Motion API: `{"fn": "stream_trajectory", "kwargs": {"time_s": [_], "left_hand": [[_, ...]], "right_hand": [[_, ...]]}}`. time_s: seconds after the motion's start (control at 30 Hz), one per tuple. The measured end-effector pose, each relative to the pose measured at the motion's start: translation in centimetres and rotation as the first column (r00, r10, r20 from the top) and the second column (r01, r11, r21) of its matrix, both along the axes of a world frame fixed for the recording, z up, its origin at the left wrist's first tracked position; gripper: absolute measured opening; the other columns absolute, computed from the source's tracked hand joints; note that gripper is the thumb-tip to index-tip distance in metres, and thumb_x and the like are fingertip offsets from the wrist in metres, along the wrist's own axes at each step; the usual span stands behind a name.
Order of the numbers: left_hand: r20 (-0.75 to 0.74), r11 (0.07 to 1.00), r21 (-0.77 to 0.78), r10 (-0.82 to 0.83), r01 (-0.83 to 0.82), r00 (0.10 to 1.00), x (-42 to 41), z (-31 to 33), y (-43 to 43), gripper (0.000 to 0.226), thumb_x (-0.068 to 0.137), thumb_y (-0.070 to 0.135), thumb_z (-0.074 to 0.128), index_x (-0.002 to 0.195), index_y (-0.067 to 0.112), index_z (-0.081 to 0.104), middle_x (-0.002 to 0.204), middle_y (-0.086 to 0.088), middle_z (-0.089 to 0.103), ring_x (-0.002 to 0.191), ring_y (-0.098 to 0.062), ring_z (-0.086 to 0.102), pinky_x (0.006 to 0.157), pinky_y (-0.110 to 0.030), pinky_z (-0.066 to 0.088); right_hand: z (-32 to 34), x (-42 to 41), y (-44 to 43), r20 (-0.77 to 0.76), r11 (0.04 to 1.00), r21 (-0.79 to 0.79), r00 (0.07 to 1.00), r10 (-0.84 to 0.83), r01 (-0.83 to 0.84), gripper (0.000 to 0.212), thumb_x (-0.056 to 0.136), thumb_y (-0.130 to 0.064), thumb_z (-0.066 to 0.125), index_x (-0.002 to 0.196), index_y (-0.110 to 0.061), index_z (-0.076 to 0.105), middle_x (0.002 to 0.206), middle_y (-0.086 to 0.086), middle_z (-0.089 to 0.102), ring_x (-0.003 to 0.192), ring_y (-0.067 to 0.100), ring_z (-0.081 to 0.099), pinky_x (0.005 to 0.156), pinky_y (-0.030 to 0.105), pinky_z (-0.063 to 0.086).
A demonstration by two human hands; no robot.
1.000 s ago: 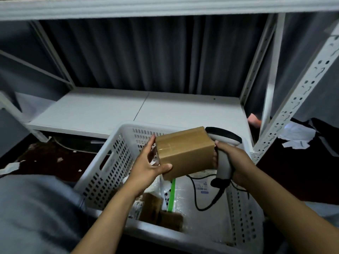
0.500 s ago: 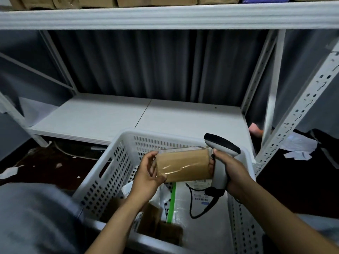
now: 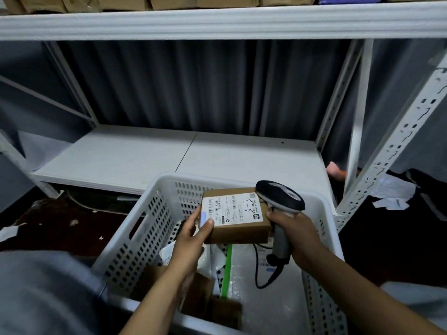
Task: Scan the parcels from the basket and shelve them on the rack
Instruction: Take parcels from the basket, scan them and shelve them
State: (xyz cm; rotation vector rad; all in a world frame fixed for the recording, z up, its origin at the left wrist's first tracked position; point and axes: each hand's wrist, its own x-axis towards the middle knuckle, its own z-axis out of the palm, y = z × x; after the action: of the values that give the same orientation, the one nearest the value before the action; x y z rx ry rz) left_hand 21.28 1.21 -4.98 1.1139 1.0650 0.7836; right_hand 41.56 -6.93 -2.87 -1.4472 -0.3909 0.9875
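One view looks from the person's head, facing the rack [image 3: 396, 151] and tilted down: the upper shelf's [image 3: 217, 22] front edge crosses the top of the frame, and the lower shelf [image 3: 135, 158] spans the middle. The basket [image 3: 135, 238] sits close beneath, its near rim at the bottom edge. Nearest the lens, just below centre, are the left hand [image 3: 191, 240] with a parcel [image 3: 239, 228] and the right hand [image 3: 300, 235] with a scanner [image 3: 280, 195].
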Motion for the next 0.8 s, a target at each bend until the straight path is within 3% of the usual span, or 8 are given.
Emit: {"fn": "stream_trajectory", "kwargs": {"time_s": [0.1,0.2,0.33,0.43,0.5,0.6,0.7,0.8], "left_hand": [[0.111,0.993,-0.117,-0.001,0.014,0.994,0.0,-0.2,0.1,0.049,0.088,0.022,0.066,0.122,0.055,0.052,0.124,0.008,0.063,0.114,-0.018,0.060,0.089,-0.042,0.053],[0.175,0.984,-0.174,0.074,-0.043,0.982,-0.2,-0.5,0.3,0.060,0.079,0.020,0.072,0.128,0.047,0.051,0.127,0.001,0.060,0.113,-0.023,0.060,0.090,-0.045,0.052],[0.198,0.973,-0.196,0.161,-0.122,0.967,-0.4,-0.4,0.6,0.052,0.080,0.006,0.071,0.112,0.042,0.052,0.117,0.000,0.059,0.109,-0.027,0.060,0.089,-0.047,0.052],[0.136,0.980,-0.109,0.181,-0.167,0.974,-0.8,-0.3,1.3,0.057,0.080,-0.001,0.070,0.118,0.035,0.051,0.115,-0.003,0.060,0.107,-0.028,0.061,0.086,-0.040,0.054],[0.008,0.986,0.062,0.153,-0.154,0.988,-1.3,-0.2,1.8,0.065,0.075,-0.002,0.075,0.122,0.034,0.049,0.111,0.001,0.062,0.104,-0.022,0.062,0.086,-0.035,0.054],[-0.151,0.972,0.214,0.127,-0.093,0.980,-2.3,-0.1,2.5,0.069,0.070,-0.003,0.079,0.122,0.032,0.051,0.107,0.011,0.059,0.098,-0.012,0.060,0.076,-0.023,0.053],[-0.155,0.977,0.172,0.155,-0.128,0.976,-3.3,-0.3,3.2,0.068,0.070,-0.002,0.079,0.122,0.032,0.051,0.109,0.006,0.059,0.102,-0.020,0.059,0.088,-0.042,0.055],[-0.139,0.976,0.172,0.158,-0.133,0.978,-3.8,-0.5,3.3,0.068,0.071,-0.003,0.079,0.122,0.033,0.051,0.110,0.005,0.059,0.103,-0.021,0.059,0.088,-0.045,0.054]], "right_hand": [[0.0,-0.2,0.1,0.035,0.999,0.006,0.998,0.042,-0.043,0.026,0.083,-0.007,0.072,0.108,-0.009,0.070,0.102,0.011,0.074,0.095,0.030,0.068,0.078,0.038,0.057],[-0.3,-0.4,0.1,0.092,0.991,-0.034,0.987,0.129,-0.126,0.022,0.081,-0.008,0.074,0.103,-0.013,0.072,0.097,0.009,0.075,0.095,0.030,0.068,0.085,0.043,0.057],[-0.3,-1.1,-0.3,0.058,0.954,-0.030,0.952,0.299,-0.298,0.026,0.084,-0.007,0.072,0.109,-0.014,0.070,0.097,0.005,0.076,0.095,0.024,0.070,0.077,0.031,0.058],[0.6,-1.1,-0.3,0.117,0.917,-0.102,0.911,0.396,-0.386,0.023,0.084,-0.009,0.072,0.107,-0.013,0.071,0.094,0.006,0.076,0.086,0.023,0.073,0.073,0.033,0.060],[1.5,-0.9,-0.2,0.196,0.906,-0.140,0.886,0.420,-0.399,0.018,0.084,-0.009,0.073,0.101,-0.010,0.071,0.084,0.010,0.075,0.071,0.025,0.071,0.071,0.039,0.059],[3.0,-0.1,-0.2,0.373,0.880,-0.199,0.797,0.475,-0.432,0.005,0.084,-0.010,0.072,0.086,-0.010,0.068,0.058,0.000,0.064,0.050,0.015,0.060,0.052,0.029,0.053],[4.2,0.5,-0.3,0.415,0.847,-0.233,0.739,0.530,-0.477,0.016,0.084,-0.007,0.070,0.071,-0.012,0.062,0.050,-0.003,0.058,0.044,0.013,0.051,0.047,0.025,0.046],[5.1,0.7,-0.7,0.412,0.840,-0.222,0.734,0.540,-0.495,0.018,0.085,-0.005,0.068,0.071,-0.013,0.061,0.049,-0.002,0.058,0.045,0.015,0.050,0.046,0.026,0.045]]}}
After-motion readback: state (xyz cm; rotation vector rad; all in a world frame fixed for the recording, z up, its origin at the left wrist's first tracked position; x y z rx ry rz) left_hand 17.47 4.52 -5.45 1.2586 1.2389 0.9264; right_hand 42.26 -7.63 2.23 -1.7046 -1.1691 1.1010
